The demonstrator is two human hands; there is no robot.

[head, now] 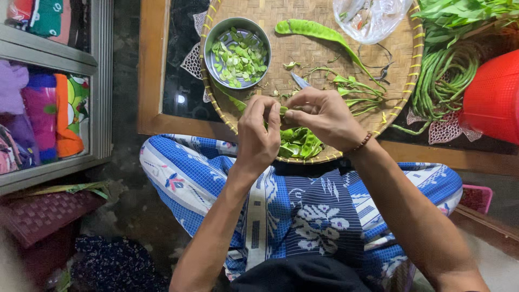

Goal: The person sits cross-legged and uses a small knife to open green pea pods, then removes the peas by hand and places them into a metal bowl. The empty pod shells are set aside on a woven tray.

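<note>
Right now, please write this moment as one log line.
left hand + right hand: pinching green pod | knife on woven tray | bowl: cut pieces

A see-through plastic bag (pixel 373 19) lies at the top of the round woven tray (pixel 324 54). It is crinkly and shiny. No labels, signs or screens show.

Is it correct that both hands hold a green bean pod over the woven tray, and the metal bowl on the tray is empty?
Not quite. In the head view the metal bowl on the woven tray holds cut green pieces. Both hands, left and right, do hold the bean pod.
</note>
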